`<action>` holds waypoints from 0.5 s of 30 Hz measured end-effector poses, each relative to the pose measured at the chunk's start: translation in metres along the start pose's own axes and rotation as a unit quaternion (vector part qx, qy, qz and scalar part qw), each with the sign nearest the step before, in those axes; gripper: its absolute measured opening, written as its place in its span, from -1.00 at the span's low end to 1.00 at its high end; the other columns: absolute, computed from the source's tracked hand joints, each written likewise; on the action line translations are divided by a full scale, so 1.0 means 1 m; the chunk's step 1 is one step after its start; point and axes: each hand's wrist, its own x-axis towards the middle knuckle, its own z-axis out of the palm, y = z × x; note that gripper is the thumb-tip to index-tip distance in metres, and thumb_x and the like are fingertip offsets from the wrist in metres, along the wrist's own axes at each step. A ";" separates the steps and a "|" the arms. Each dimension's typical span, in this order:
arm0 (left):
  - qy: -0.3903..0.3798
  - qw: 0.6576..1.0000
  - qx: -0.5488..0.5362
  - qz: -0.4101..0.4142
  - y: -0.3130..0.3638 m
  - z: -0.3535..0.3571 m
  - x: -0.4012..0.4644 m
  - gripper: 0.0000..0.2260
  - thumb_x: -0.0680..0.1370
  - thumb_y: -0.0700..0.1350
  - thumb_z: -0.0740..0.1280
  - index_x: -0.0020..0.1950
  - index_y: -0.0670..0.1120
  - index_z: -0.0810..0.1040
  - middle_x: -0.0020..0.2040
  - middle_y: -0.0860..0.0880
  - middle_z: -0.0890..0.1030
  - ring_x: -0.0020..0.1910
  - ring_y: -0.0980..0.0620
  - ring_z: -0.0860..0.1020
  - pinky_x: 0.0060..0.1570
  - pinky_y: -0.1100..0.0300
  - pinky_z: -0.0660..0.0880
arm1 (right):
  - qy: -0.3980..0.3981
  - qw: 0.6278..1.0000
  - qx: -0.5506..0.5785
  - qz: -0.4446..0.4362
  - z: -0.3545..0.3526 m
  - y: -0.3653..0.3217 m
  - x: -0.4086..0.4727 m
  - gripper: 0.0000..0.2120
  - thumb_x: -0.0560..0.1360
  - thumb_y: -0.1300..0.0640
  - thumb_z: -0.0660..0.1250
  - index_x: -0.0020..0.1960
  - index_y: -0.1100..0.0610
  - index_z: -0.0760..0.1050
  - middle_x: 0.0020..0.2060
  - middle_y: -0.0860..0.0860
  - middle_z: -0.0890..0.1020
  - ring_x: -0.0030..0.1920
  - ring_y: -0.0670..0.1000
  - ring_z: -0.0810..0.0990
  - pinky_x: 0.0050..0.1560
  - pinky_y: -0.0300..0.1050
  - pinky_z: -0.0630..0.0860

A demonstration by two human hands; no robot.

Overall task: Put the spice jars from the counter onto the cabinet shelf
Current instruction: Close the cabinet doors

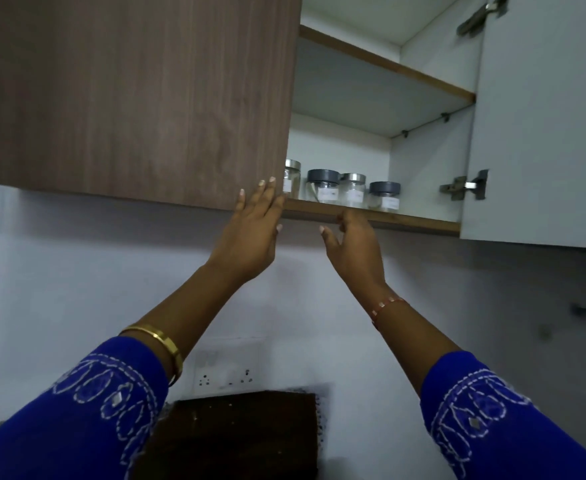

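My left hand [253,230] lies flat, fingers straight, on the brown wood-grain cabinet door [135,98]; my right hand [352,242], loosely curled and empty, hovers just beneath it. The four clear spice jars [343,188] stand behind that door's edge; swinging it carelessly could clip them or pinch my fingers.

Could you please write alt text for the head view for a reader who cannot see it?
Both hands reach up to an open cabinet: the left hand lies flat on the closed wooden door, the right hand touches the shelf edge. Four jars stand on that shelf.
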 end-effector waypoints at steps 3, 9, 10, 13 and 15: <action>0.015 0.999 -0.046 0.026 0.031 0.009 0.010 -0.54 0.60 -0.20 0.09 0.50 -0.17 0.10 0.55 -0.16 0.03 0.54 -0.10 -0.02 0.48 0.01 -0.17 | 0.013 0.997 -0.076 -0.015 -0.030 0.015 -0.005 -0.63 0.54 0.06 0.27 0.24 0.27 0.44 0.18 0.18 0.52 0.24 0.12 0.44 0.20 -0.12 0.38; 0.030 0.988 -0.132 0.080 0.119 0.025 0.036 -0.54 0.60 -0.21 0.09 0.50 -0.16 0.12 0.55 -0.15 0.04 0.54 -0.08 0.00 0.49 0.02 -0.12 | 0.061 0.984 -0.164 -0.020 -0.114 0.052 -0.008 -0.61 0.52 0.09 0.29 0.28 0.27 0.44 0.16 0.21 0.52 0.20 0.17 0.45 0.18 -0.09 0.37; 0.030 0.985 -0.146 0.089 0.136 0.027 0.040 -0.54 0.60 -0.21 0.09 0.50 -0.16 0.12 0.55 -0.15 0.04 0.54 -0.08 0.00 0.49 0.02 -0.12 | 0.073 0.981 -0.180 -0.019 -0.131 0.060 -0.007 -0.61 0.52 0.09 0.30 0.27 0.28 0.44 0.15 0.22 0.52 0.19 0.19 0.45 0.18 -0.05 0.38; 0.029 0.976 -0.178 0.119 0.187 0.032 0.049 -0.54 0.60 -0.20 0.09 0.50 -0.15 0.11 0.55 -0.15 0.05 0.54 -0.07 0.01 0.50 0.03 -0.12 | 0.119 0.966 -0.228 -0.017 -0.183 0.083 -0.006 -0.62 0.52 0.09 0.28 0.26 0.28 0.45 0.16 0.23 0.52 0.19 0.20 0.46 0.17 -0.02 0.40; 0.031 0.970 -0.197 0.137 0.220 0.035 0.054 -0.54 0.60 -0.19 0.08 0.51 -0.13 0.10 0.55 -0.12 0.04 0.54 -0.05 0.00 0.49 0.06 -0.12 | 0.151 0.955 -0.254 -0.018 -0.219 0.098 -0.007 -0.62 0.53 0.07 0.26 0.27 0.26 0.45 0.18 0.20 0.51 0.22 0.16 0.45 0.19 -0.04 0.39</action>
